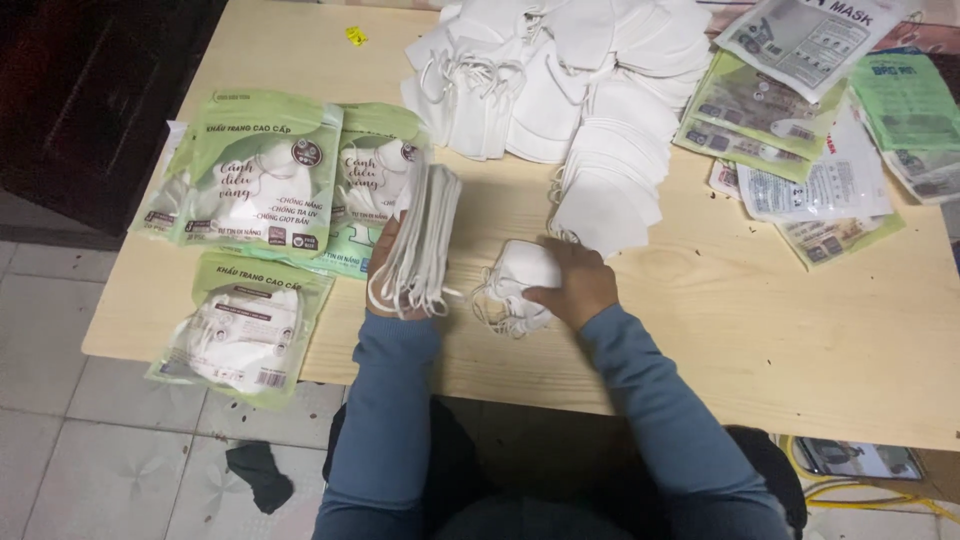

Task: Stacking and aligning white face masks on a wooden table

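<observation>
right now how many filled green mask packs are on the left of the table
3: one at far left, one beside it behind the left hand, one at the near edge. More may lie underneath.

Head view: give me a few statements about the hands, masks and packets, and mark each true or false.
1. The left hand holds a stack of white masks upright on edge. True.
2. The right hand is lifted clear of the table. False: it presses down on a small pile of masks lying on the table.
3. Green packets lie to the left of the left hand. True.
4. The big heap of loose masks is on the floor. False: it lies at the far side of the table.
</observation>
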